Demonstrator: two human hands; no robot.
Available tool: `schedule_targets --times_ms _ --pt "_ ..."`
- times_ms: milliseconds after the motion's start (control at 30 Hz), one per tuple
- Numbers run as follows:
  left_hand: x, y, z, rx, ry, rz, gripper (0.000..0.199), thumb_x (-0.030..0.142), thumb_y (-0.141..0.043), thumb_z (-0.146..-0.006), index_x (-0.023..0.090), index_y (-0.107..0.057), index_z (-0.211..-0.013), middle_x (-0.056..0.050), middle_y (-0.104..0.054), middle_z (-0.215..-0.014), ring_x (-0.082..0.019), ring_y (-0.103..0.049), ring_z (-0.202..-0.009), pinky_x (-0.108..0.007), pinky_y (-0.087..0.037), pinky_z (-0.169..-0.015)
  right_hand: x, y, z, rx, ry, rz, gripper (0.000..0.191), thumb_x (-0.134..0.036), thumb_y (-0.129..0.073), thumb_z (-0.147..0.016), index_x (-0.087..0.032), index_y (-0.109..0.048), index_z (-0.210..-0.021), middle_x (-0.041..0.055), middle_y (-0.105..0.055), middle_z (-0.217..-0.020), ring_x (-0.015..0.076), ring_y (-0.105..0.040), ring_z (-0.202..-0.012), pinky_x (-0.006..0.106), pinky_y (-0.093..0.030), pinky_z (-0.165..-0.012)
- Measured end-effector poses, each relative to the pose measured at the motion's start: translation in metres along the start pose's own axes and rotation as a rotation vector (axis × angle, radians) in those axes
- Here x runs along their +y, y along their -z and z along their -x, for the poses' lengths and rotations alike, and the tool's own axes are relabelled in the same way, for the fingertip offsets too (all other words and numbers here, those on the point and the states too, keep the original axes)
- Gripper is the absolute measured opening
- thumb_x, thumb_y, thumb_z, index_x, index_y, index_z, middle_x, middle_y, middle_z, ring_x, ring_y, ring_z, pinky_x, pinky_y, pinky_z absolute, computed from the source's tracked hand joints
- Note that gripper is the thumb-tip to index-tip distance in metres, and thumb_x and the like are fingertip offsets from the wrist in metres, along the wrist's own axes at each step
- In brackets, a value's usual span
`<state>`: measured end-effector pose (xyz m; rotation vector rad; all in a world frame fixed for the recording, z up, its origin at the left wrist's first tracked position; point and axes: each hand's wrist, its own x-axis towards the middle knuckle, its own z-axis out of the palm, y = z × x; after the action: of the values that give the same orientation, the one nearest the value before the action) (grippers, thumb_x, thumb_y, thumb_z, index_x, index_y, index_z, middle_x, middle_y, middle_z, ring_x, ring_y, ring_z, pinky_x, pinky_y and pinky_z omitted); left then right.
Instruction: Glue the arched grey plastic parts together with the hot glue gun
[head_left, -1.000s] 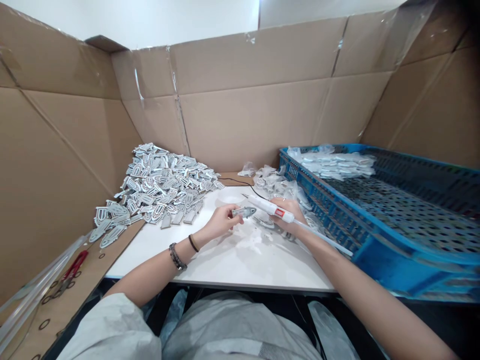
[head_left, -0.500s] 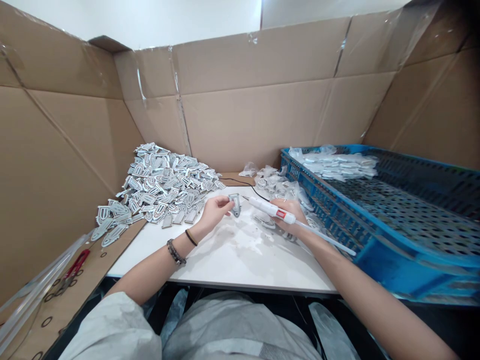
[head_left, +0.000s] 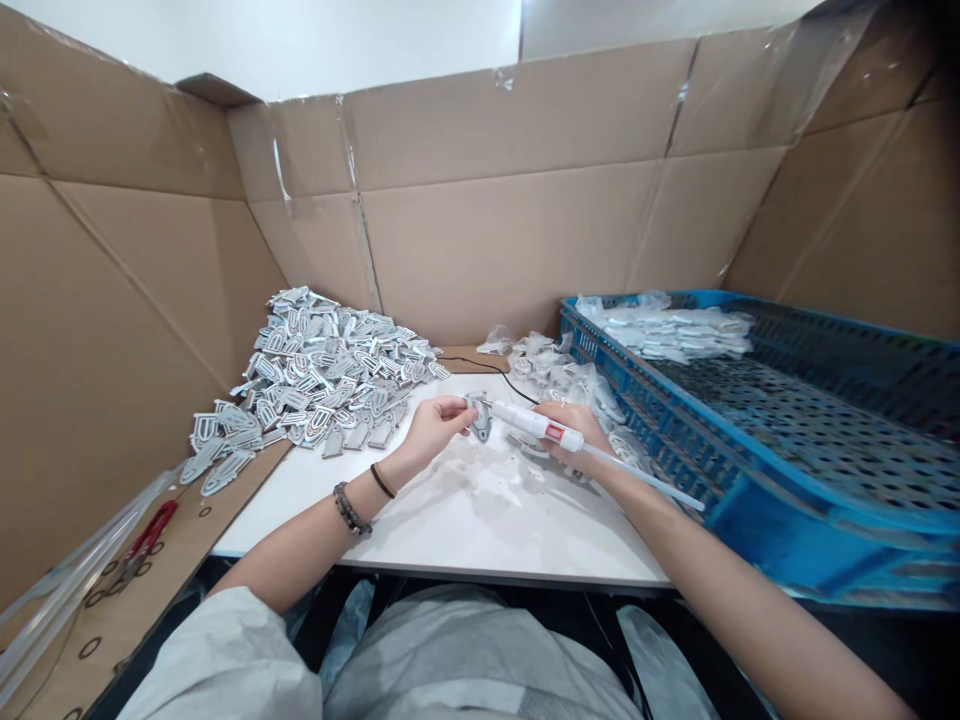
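Note:
Pinched between the fingers of my left hand point(head_left: 437, 428) is a small grey metal piece point(head_left: 481, 421), rounded at its lower end, held above the white tabletop point(head_left: 450, 520). My right hand point(head_left: 574, 428) is closed around a white corded tool point(head_left: 536, 421) with a red label and a thin metal tip. That tip meets or overlaps the upper part of the piece; contact cannot be told for certain. A translucent stick point(head_left: 645, 478) runs out of the tool's rear over my right forearm.
At the left rises a large pile of similar grey pieces point(head_left: 322, 365). Plastic-wrapped pieces point(head_left: 559, 372) lie beside a blue crate point(head_left: 750, 470) holding white packets point(head_left: 667, 330). Red-handled pliers point(head_left: 154, 528) rest on cardboard at left. Cardboard walls point(head_left: 510, 230) surround the table.
The grey piece in my left hand has shifted slightly right and down. The tool has moved slightly left, and its tip now overlaps the piece instead of standing apart from it.

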<state>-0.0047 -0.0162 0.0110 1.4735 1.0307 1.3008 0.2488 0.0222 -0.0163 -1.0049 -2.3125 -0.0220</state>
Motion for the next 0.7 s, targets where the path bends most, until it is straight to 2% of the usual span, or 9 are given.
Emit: schedule_targets --times_ms 233,567,700 --pt "0.0021 -0.0012 0.0012 0.008 -0.014 0.013 0.03 0.04 -0.085 -0.067 0.013 -0.073 -0.075 -0.004 -0.071 -0.073 -0.014 -0.062 -0.064 -0.026 -0.052 -0.062 -0.0003 0.0043 -0.0013 -0.022 0.008 0.007 0.013 -0.017 -0.055 -0.07 -0.023 -0.044 -0.066 0.0023 -0.06 -0.07 0.0189 -0.058 -0.067 0.028 -0.041 -0.064" --pt "-0.0003 -0.0005 0.0011 0.007 -0.024 0.003 0.031 0.041 -0.085 -0.068 0.013 -0.073 -0.075 -0.005 -0.071 -0.072 -0.014 -0.062 -0.063 -0.025 -0.05 -0.062 -0.003 0.0076 -0.0014 -0.022 -0.025 0.045 0.013 -0.018 -0.057 -0.07 -0.022 -0.046 -0.064 0.0024 -0.06 -0.068 0.0191 -0.057 -0.065 0.029 -0.039 -0.062" --pt "-0.0018 -0.0008 0.0009 0.005 0.028 0.056 0.035 0.043 -0.087 -0.065 0.012 -0.074 -0.077 -0.006 -0.072 -0.076 -0.013 -0.062 -0.065 -0.024 -0.052 -0.063 -0.0035 0.0066 -0.0012 -0.018 -0.031 0.069 0.011 -0.019 -0.057 -0.071 -0.022 -0.047 -0.066 0.0031 -0.061 -0.069 0.0193 -0.058 -0.065 0.029 -0.038 -0.061"
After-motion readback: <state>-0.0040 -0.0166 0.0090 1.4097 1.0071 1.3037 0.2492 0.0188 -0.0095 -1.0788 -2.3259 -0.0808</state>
